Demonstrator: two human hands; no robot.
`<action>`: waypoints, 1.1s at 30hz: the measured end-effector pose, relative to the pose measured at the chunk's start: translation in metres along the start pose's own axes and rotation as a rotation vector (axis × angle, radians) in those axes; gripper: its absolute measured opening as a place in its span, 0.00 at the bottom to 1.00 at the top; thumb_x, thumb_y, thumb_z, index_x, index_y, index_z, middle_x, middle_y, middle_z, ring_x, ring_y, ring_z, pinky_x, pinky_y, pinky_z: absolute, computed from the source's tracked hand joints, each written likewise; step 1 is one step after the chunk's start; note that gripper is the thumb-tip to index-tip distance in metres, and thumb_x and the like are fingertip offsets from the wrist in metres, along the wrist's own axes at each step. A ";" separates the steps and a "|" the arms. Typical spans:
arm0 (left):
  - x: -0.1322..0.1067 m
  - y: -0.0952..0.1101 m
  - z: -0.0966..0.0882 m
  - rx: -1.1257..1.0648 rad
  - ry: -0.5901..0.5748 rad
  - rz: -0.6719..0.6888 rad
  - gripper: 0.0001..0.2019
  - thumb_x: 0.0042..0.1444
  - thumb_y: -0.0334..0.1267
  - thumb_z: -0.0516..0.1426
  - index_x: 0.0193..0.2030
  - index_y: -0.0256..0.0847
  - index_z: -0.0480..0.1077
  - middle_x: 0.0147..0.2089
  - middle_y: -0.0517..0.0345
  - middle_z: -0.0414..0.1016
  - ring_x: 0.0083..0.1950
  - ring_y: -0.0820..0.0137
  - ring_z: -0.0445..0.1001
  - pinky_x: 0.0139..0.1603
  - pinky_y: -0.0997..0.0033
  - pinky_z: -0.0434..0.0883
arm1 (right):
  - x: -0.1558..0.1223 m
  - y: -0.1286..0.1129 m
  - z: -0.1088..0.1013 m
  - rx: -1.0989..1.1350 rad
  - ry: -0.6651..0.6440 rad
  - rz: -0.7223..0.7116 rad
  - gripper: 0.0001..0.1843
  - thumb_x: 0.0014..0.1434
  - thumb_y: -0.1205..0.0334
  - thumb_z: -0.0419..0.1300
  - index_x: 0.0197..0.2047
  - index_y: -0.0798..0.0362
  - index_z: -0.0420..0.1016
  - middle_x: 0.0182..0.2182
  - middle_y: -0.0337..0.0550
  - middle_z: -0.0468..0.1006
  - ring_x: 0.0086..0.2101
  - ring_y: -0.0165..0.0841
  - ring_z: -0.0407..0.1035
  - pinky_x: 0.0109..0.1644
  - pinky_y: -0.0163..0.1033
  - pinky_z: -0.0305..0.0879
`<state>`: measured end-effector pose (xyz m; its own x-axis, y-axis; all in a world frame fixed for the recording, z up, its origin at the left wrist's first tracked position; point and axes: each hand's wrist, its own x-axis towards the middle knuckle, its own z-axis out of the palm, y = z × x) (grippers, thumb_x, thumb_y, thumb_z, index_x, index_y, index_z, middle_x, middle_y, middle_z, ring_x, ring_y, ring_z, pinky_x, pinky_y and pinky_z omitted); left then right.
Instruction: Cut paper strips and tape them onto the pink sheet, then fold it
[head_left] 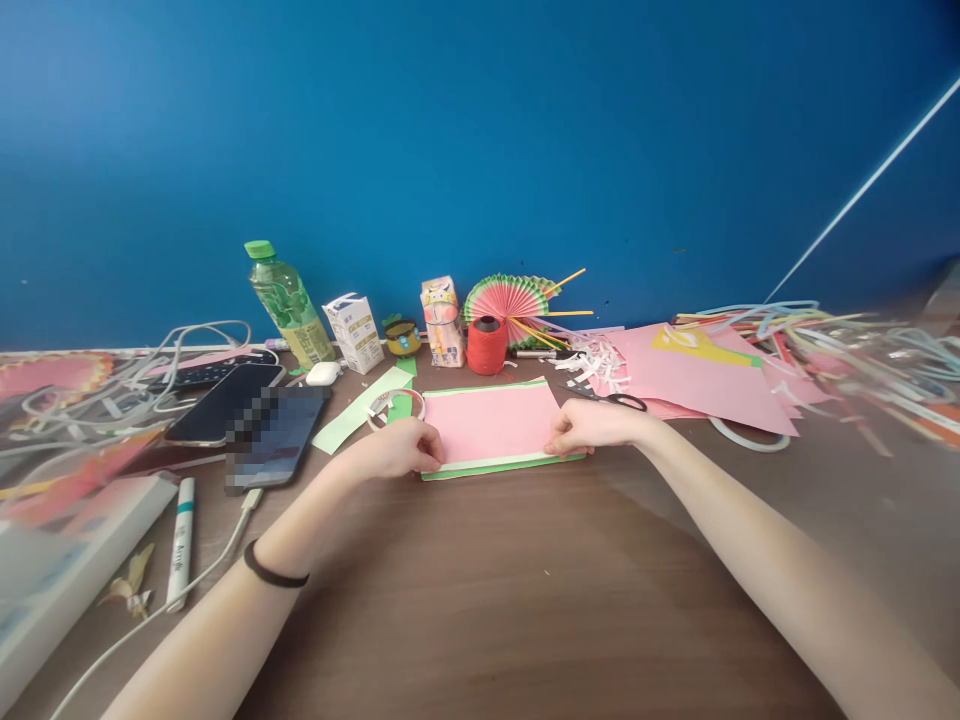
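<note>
A pink paper (491,425) with a white strip near its front edge and green borders at front and back lies on the brown table. My left hand (401,447) pinches its near left corner, fingers curled over the edge. At the near right corner, my right hand (600,425) has thumb and fingers closed on the same paper. Just behind my right wrist are black-handled scissors (628,402), partly covered by that hand. A roll of tape (386,405) and a pale green paper strip (360,412) lie beyond my left hand.
Along the blue wall stand a green-capped bottle (289,310), a small carton (356,333), a red thread spool (487,347) and a pleated paper fan (506,300). Phones (277,440), cables and a marker (181,545) lie left. Pink sheets (694,385) are piled right.
</note>
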<state>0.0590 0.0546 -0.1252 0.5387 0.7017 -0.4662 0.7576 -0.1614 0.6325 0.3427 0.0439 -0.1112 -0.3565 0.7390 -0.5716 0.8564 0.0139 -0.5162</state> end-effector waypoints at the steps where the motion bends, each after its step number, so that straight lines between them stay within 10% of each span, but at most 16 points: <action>1: 0.000 0.000 0.000 0.001 0.003 -0.001 0.08 0.41 0.36 0.53 0.28 0.36 0.69 0.27 0.59 0.71 0.30 0.72 0.67 0.29 0.75 0.61 | 0.001 -0.001 0.001 -0.018 0.007 0.007 0.15 0.47 0.52 0.59 0.23 0.58 0.71 0.17 0.38 0.65 0.21 0.26 0.60 0.23 0.29 0.56; 33: 0.000 0.003 0.004 0.051 0.065 -0.028 0.03 0.38 0.34 0.54 0.22 0.37 0.67 0.22 0.61 0.68 0.26 0.74 0.65 0.23 0.77 0.57 | 0.005 0.000 0.004 -0.028 0.014 0.029 0.16 0.45 0.51 0.60 0.21 0.57 0.69 0.16 0.36 0.64 0.20 0.26 0.58 0.23 0.30 0.52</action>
<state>0.0631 0.0516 -0.1255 0.4930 0.7500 -0.4409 0.7908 -0.1751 0.5865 0.3394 0.0450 -0.1171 -0.3261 0.7487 -0.5771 0.8765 0.0107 -0.4813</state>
